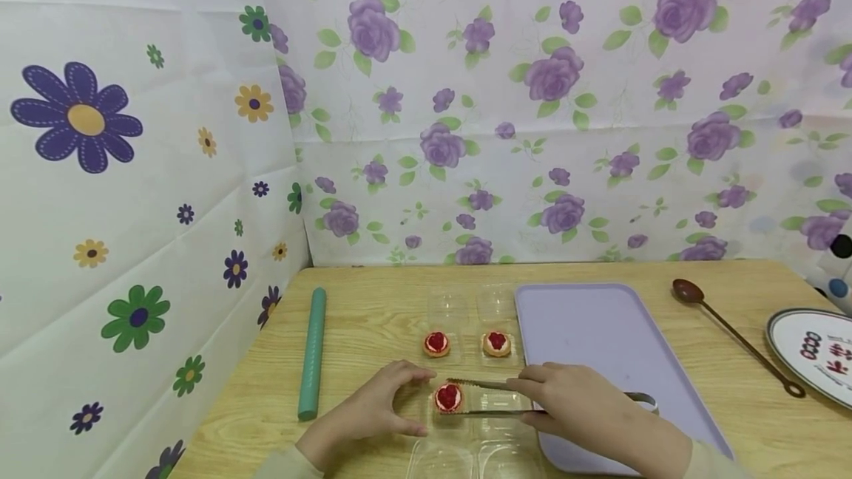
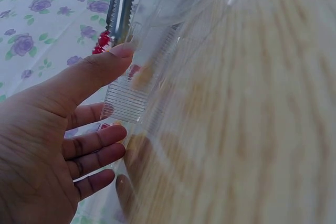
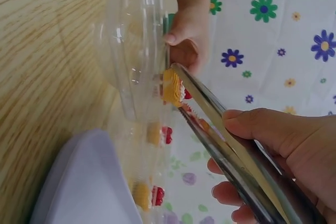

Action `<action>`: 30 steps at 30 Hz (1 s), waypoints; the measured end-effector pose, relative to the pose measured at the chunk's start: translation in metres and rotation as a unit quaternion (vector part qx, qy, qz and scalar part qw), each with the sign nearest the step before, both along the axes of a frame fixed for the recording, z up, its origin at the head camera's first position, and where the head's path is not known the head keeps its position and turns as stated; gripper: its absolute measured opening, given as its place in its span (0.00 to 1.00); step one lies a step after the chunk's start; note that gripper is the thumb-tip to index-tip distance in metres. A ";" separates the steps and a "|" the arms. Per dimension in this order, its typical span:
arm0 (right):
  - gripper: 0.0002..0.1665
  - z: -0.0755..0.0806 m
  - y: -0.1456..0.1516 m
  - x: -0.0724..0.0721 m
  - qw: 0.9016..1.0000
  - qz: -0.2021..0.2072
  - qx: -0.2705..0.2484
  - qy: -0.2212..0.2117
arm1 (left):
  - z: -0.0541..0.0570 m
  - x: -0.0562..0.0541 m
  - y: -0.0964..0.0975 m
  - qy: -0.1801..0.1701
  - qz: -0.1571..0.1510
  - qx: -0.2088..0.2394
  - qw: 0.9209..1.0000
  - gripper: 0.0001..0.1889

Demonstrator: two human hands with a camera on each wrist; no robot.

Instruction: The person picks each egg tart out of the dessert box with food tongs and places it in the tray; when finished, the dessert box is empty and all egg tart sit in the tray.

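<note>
My right hand (image 1: 579, 398) grips metal tongs (image 3: 210, 121). The tongs' tips lie on either side of a small tart (image 1: 449, 397) with a red heart-shaped topping, over the left cup of the nearer clear plastic container (image 1: 495, 409); whether they squeeze it cannot be told. My left hand (image 1: 376, 401) is beside that container's left edge, its thumb and fingers spread apart. The left thumb (image 2: 123, 51) is at the clear rim in the left wrist view; actual contact is unclear. Two similar tarts, a left one (image 1: 436, 344) and a right one (image 1: 496, 344), sit in clear plastic cups farther back.
A lilac tray (image 1: 586, 324) lies right of the containers, partly under my right forearm. A green rolling pin (image 1: 312, 353) lies at left. Farther right are a brown ladle (image 1: 732, 335) and a white plate (image 1: 815, 353) with printed marks. Floral cloths (image 1: 466, 94) hang behind the table.
</note>
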State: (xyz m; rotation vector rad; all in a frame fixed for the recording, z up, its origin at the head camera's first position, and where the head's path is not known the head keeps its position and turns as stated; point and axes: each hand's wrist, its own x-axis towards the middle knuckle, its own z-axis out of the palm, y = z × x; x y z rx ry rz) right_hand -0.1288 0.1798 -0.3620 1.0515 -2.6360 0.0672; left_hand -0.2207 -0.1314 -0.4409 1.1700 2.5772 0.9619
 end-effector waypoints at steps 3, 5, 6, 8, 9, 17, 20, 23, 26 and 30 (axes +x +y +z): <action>0.22 -0.001 0.006 0.002 1.000 -0.001 -0.014 0.012 | -0.001 0.000 0.000 -0.002 0.000 0.000 1.000 0.38; 0.23 -0.002 0.011 0.004 1.000 -0.002 -0.022 0.022 | -0.001 0.001 0.000 -0.006 0.001 -0.002 1.000 0.38; 0.23 -0.002 0.014 0.005 0.999 -0.003 -0.026 0.027 | -0.001 0.001 0.000 -0.006 0.001 -0.002 1.000 0.38; 0.24 -0.001 0.019 0.007 0.999 -0.008 -0.031 0.036 | -0.001 0.001 0.000 -0.008 0.001 -0.003 1.000 0.38; 0.24 -0.001 0.021 0.008 0.999 -0.011 -0.033 0.042 | -0.001 0.001 0.000 -0.009 0.001 -0.004 1.000 0.38; 0.26 0.001 0.044 0.017 0.994 -0.036 -0.056 0.088 | -0.001 -0.001 0.000 -0.011 0.006 -0.005 1.000 0.38; 0.25 0.000 0.053 0.019 0.992 -0.042 -0.066 0.099 | 0.000 0.000 0.000 -0.013 0.006 -0.004 1.000 0.38; 0.24 -0.002 0.060 0.021 0.991 -0.052 -0.069 0.105 | 0.000 0.000 0.000 -0.016 0.007 -0.004 1.000 0.38; 0.24 -0.004 0.067 0.023 0.989 -0.051 -0.075 0.115 | 0.001 0.001 0.000 -0.017 0.007 -0.005 1.000 0.38; 0.25 -0.007 0.073 0.027 0.987 -0.057 -0.081 0.123 | 0.001 0.001 0.000 -0.020 0.009 -0.006 1.000 0.38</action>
